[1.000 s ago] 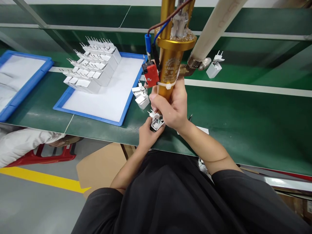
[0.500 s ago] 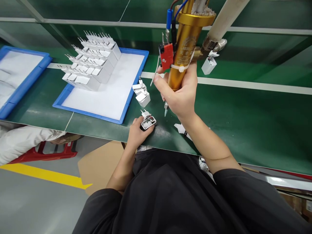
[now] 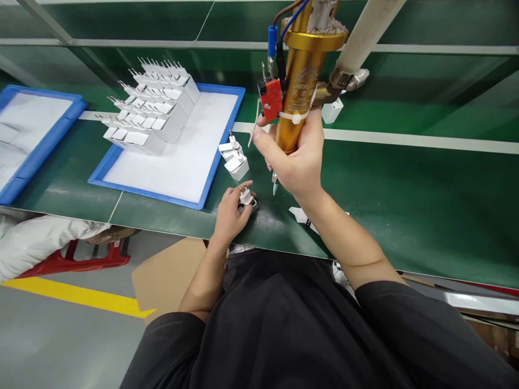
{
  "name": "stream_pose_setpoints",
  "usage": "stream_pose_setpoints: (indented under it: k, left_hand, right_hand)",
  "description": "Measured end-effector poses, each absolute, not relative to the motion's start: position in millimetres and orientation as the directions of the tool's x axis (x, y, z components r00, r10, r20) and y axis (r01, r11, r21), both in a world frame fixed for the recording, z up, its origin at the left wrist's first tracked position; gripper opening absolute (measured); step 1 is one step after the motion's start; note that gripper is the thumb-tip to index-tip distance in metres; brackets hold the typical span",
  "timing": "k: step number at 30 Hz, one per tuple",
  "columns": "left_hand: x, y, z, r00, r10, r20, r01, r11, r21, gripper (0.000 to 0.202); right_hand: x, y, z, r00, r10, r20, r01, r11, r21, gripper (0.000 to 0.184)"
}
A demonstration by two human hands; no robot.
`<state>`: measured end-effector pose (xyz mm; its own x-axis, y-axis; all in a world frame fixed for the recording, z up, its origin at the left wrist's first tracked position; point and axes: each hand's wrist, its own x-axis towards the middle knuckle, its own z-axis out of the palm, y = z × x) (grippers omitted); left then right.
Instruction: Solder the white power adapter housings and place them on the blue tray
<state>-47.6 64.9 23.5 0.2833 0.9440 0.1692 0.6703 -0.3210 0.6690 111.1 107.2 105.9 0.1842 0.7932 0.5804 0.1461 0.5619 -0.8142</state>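
Observation:
My left hand (image 3: 233, 213) is closed on a white plug adapter (image 3: 245, 195) at the bench's near edge. The adapter's pronged cover lies over its housing, and my fingers hide part of it. My right hand (image 3: 298, 159) is wrapped round a gold dispensing gun (image 3: 302, 81) with a red switch (image 3: 271, 99) and a lever on its side. Its pale nozzle tip (image 3: 275, 189) points down, apart from the adapter and to the right of it. Just beyond my left hand stand more white plug adapters (image 3: 235, 162) with their covers loose on top.
A blue-rimmed tray (image 3: 219, 146) holds rows of white plug adapters (image 3: 150, 108). Another blue tray (image 3: 44, 143) is at far left, near a person's white sleeve (image 3: 44, 237). A white housing (image 3: 332, 111) stands behind the gun; a white label-like piece (image 3: 300, 215) lies by my right forearm.
The adapter's pronged cover has come down over the housing that showed open before, and my left fingers have shifted onto it. The dispensing gun has barely moved.

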Motion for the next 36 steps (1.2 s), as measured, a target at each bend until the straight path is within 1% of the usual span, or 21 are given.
stream_pose_setpoints:
  k: [2,3,5,7,10,12,14,17,21,22,24,27,30,33,36]
  left_hand:
    - [-52.5,62.1,29.4,0.387,0.905,0.178,0.716,-0.417,0.561,0.039]
    - [-54.5,60.5,32.0,0.423,0.891,0.166,0.725,-0.443,0.527,0.036]
    - [-56.6,57.2,35.1,0.448,0.881,0.152,0.731,-0.459,0.504,0.035]
    - [-55.6,53.9,34.7,0.412,0.895,0.172,0.743,-0.439,0.506,0.037]
    - [-50.0,49.3,30.0,0.290,0.932,0.216,0.778,-0.361,0.514,0.037]
    - [-46.1,46.9,26.0,0.225,0.945,0.236,0.787,-0.320,0.528,0.032]
    - [-43.8,45.6,22.2,0.206,0.948,0.241,0.769,-0.309,0.559,0.026]
    - [-45.8,46.3,18.1,0.222,0.948,0.229,0.730,-0.317,0.605,0.023]
    - [-56.2,51.3,17.4,0.368,0.920,0.136,0.681,-0.367,0.633,0.021]
    - [-58.9,52.8,17.7,0.405,0.907,0.112,0.685,-0.383,0.620,0.025]
    - [-62.5,56.0,17.9,0.468,0.877,0.105,0.711,-0.445,0.545,0.036]
    - [-61.0,63.4,15.7,0.509,0.835,0.210,0.744,-0.549,0.381,0.046]
    - [-51.9,79.7,12.3,0.446,0.830,0.335,0.797,-0.539,0.273,0.059]
    - [-42.2,107.5,11.7,0.379,0.849,0.367,0.844,-0.480,0.238,0.080]
    - [-39.3,141.0,14.1,0.326,0.885,0.334,0.870,-0.419,0.261,0.099]
  right_hand:
    - [110.8,106.6,107.4,0.188,0.783,0.593,0.178,0.567,-0.804,0.027]
    - [110.7,106.4,107.8,0.187,0.781,0.595,0.195,0.564,-0.802,0.026]
    - [110.6,106.1,108.0,0.181,0.784,0.594,0.216,0.558,-0.801,0.026]
    - [110.7,106.1,107.6,0.174,0.788,0.590,0.204,0.557,-0.805,0.026]
    - [110.8,106.4,107.0,0.179,0.803,0.568,0.159,0.546,-0.823,0.026]
    - [110.8,106.6,107.0,0.182,0.818,0.545,0.148,0.525,-0.838,0.027]
    - [111.0,106.8,107.5,0.186,0.822,0.538,0.150,0.518,-0.842,0.027]
    - [112.1,106.7,109.4,0.186,0.812,0.554,0.130,0.538,-0.833,0.027]
    - [113.3,106.4,112.5,0.187,0.808,0.559,0.066,0.558,-0.827,0.027]
    - [113.2,106.5,112.9,0.194,0.807,0.558,0.055,0.559,-0.827,0.027]
    - [112.9,106.7,113.0,0.202,0.809,0.552,0.043,0.556,-0.830,0.027]
    - [112.9,107.1,112.1,0.192,0.826,0.530,0.049,0.531,-0.846,0.029]
    - [113.9,107.4,111.4,0.190,0.840,0.509,0.063,0.507,-0.860,0.029]
    - [115.4,108.2,110.8,0.207,0.828,0.521,0.053,0.523,-0.851,0.028]
    - [117.0,110.0,109.6,0.217,0.817,0.534,0.025,0.543,-0.840,0.028]
